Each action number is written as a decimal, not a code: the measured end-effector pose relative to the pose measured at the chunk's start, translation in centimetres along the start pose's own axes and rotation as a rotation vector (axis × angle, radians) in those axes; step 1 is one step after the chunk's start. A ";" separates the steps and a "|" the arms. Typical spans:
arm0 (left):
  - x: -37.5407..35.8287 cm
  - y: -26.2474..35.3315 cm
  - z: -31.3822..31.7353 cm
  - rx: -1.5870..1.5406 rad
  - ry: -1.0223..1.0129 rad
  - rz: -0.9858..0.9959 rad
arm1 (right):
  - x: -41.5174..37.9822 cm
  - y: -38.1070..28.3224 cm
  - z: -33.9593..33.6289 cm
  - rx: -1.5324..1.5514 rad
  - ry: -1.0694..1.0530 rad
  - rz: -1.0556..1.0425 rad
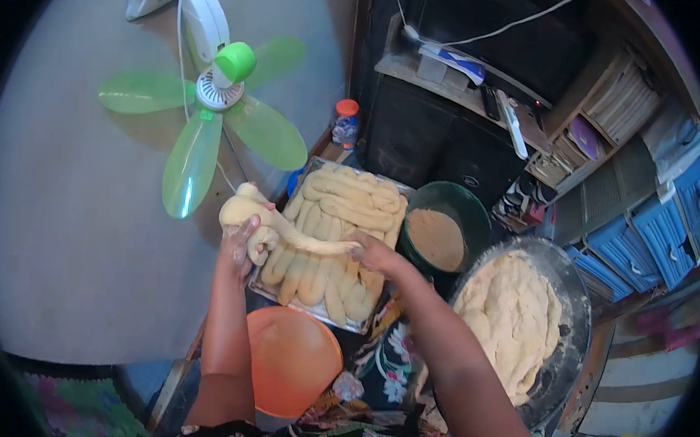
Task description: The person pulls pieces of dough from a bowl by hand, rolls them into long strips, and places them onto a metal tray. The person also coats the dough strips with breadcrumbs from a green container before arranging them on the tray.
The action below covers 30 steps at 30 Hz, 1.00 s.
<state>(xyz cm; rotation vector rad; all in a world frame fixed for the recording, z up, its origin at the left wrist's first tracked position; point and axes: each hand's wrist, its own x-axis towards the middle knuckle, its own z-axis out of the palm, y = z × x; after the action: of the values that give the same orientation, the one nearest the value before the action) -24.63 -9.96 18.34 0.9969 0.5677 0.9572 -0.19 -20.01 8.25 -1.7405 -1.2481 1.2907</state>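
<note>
A pale lump of dough (240, 208) rests in my left hand (242, 242), its fingers curled round the underside. From that lump a long rope of dough stretches to the right, and my right hand (372, 254) grips its far end with closed fingers. Both hands are above a metal tray (255, 290) filled with thick dough strips (338, 218), some lying lengthwise and others laid across at the far end. To the right, a large dark basin (573, 341) holds a big mass of dough (511, 322).
Left of the tray, a green-bladed fan (218, 93) hangs near my left hand. An orange bucket (295, 358) stands close in front of me. Behind my right hand is a green basin (477, 217) with brownish powder. Farther back are a shelf (467, 90) and a red-lidded jar (345, 127).
</note>
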 end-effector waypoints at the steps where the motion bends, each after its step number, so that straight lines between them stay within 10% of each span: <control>1: 0.9 -0.3 -0.8 0.005 -0.001 0.007 | 3.8 1.0 1.4 -0.063 0.110 -0.159; 7: 5.4 -4.8 -2.9 0.262 0.153 -0.101 | 13.0 -2.0 3.8 -0.048 0.520 -0.161; 9: 5.9 -7.6 -2.1 0.421 0.165 -0.182 | 14.4 0.2 4.2 -0.698 0.603 -0.211; 13: 6.7 -16.1 -0.1 0.680 0.022 -0.390 | 12.3 2.3 2.1 -0.856 0.324 -0.220; 15: 6.7 -19.2 1.0 1.015 -0.215 -0.087 | 11.7 3.4 0.5 -0.648 0.279 -0.396; 21: 6.0 -15.4 4.2 1.573 -0.273 -0.230 | 10.3 2.5 -4.4 0.127 0.271 -0.162; 24: 4.5 -13.0 6.2 1.453 0.062 -0.192 | 8.1 0.8 -4.8 0.232 0.114 -0.181; 30: 1.1 -9.3 9.2 0.393 -0.079 0.059 | 5.9 -1.6 -1.2 0.085 -0.139 -0.311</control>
<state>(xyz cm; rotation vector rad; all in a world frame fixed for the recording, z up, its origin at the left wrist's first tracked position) -13.19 -15.00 14.27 1.4027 0.6776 0.8707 0.88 -13.88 7.98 -1.3523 -1.4538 1.2744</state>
